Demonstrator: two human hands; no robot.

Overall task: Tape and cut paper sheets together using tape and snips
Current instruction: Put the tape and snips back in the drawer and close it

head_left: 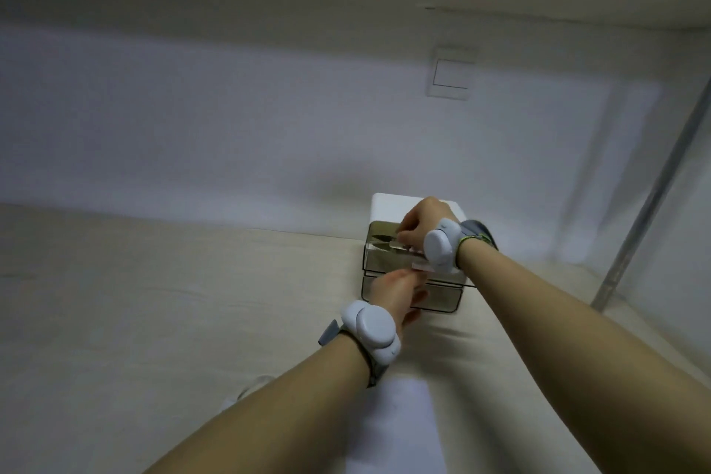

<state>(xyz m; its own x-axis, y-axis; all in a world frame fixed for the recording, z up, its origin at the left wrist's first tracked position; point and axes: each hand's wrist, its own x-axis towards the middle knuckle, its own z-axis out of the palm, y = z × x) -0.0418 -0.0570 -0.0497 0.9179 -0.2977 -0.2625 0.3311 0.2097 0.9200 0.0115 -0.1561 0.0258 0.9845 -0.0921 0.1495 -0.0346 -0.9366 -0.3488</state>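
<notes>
Against the far edge of the pale desk (154,300), where it meets the white wall (231,119), stands a shiny box (388,273) with a white top and mirrored front, and both hands work just over it. A white paper sheet (396,419) lies on the desk at the near edge, between the two forearms. On the wall above the box sits a white switch plate (451,72), and a grey metal pole (650,200) slants down at the right side.

The right hand (425,219) reaches over the box top, its fingers curled around the snips (384,240), whose dark blades point left in front of the mirrored face. The left hand (396,291) is just below, its thumb and fingers pinched on one end of a pale strip of tape (421,266) that runs up toward the right hand; the picture is blurred there, so the blades' contact with the strip cannot be told. Each wrist carries a grey-white band: the left band (371,331), the right band (440,244).
</notes>
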